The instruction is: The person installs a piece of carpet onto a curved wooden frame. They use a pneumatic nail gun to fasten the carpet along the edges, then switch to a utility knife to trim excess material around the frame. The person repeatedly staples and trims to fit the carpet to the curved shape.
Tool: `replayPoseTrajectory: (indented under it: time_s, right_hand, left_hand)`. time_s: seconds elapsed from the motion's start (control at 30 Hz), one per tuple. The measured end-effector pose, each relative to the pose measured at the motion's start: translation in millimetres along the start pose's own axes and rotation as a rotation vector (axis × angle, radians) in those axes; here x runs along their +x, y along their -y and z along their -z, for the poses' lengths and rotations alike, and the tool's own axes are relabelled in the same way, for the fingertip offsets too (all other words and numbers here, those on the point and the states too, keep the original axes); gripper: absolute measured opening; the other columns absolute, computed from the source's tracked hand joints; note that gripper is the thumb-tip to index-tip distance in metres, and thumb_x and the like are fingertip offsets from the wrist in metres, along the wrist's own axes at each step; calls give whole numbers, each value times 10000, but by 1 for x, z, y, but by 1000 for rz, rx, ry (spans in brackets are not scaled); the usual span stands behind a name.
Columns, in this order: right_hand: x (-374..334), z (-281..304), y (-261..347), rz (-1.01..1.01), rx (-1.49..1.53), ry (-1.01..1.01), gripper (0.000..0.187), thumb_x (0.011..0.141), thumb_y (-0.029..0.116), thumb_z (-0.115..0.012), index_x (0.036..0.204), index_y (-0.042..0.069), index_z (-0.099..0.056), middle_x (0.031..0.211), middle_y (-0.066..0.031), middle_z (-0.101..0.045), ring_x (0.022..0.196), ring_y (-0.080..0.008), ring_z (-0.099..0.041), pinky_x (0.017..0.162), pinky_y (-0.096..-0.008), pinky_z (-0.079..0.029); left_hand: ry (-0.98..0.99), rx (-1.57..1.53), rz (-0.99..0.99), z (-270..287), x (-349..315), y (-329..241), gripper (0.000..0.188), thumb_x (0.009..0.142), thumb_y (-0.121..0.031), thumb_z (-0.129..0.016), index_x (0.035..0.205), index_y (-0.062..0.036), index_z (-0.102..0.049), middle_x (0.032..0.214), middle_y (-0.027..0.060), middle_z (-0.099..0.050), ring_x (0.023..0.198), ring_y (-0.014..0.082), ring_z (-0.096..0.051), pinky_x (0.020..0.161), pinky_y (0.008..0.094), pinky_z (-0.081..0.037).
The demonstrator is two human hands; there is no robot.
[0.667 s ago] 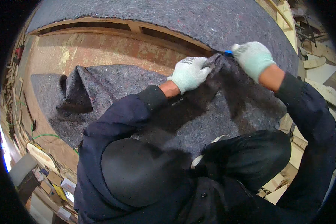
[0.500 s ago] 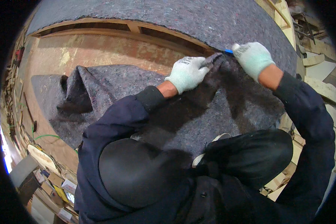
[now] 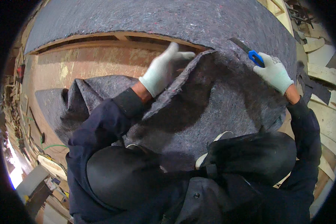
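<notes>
My right hand (image 3: 274,72), in a white work glove, grips a blue utility knife (image 3: 256,58). The knife's long dark blade points up and left over the grey felt. My left hand (image 3: 162,69), gloved too, is open with its fingers apart beside the raised edge of the loose felt sheet (image 3: 227,108). This speckled sheet hangs down in folds toward my feet, and its cut edge runs from the wooden frame toward my left forearm. Beyond it, more felt (image 3: 149,16) covers the top of the wooden frame (image 3: 82,40), and the two meet near the frame's right part.
A brown board surface (image 3: 97,61) lies below the frame. On the left are a green cord (image 3: 54,146) and wood scraps. Pale wood offcuts (image 3: 326,74) and dark felt scraps (image 3: 313,85) are piled on the right. My shoes (image 3: 202,159) rest by the felt.
My left hand has let go of the felt edge and moved left, opening. My right hand has drawn the knife away to the right and down, and its blade now shows.
</notes>
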State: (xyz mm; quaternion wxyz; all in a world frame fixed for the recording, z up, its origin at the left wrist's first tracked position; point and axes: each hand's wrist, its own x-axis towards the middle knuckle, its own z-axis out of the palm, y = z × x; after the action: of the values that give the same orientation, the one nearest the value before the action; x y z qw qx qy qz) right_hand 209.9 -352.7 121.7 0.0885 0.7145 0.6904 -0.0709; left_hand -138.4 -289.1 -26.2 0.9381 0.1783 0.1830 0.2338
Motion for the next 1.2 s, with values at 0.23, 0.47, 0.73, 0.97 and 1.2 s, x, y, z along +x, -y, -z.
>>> replayPoseTrajectory:
  time_s: [0.23,0.47,0.73,0.97,1.2]
  right_hand:
    - [-12,3,-18,-173,767,218,284,885,176,-640,1116,17,-594,692,-33,-567,519,-125,-587,502,-303,-478]
    - [-25,-5,-32,-142,817,285,244,870,190,-643,1029,19,-571,687,-50,-560,526,-153,-598,519,-326,-488]
    - [3,-9,-15,42,459,229,292,859,248,-641,1060,42,-594,817,-185,-639,770,-360,-652,707,-431,-514]
    - [18,-13,16,277,107,-23,387,872,301,-667,1177,68,-620,976,-212,-695,935,-418,-666,844,-490,-524]
    - [34,3,27,471,-225,1,261,883,258,-664,1063,75,-615,995,-174,-701,922,-379,-678,814,-482,-539]
  left_hand:
    - [-186,532,250,-15,47,-10,484,1046,-389,-555,1328,1,-612,1254,78,-677,1035,171,-634,971,306,-488]
    - [84,766,112,-15,94,16,387,1048,-286,-575,1284,13,-644,1202,33,-676,1070,108,-582,993,267,-465]
    - [-244,-208,-4,-12,80,59,444,1052,-377,-557,1274,-3,-647,1177,20,-692,1029,117,-621,935,267,-504]
    - [-84,27,9,-38,88,64,430,1023,-386,-608,1232,-16,-672,1096,13,-703,970,140,-635,872,291,-512]
    - [-250,740,-210,-48,98,64,496,976,-404,-617,1042,80,-703,888,93,-714,850,147,-603,797,348,-487]
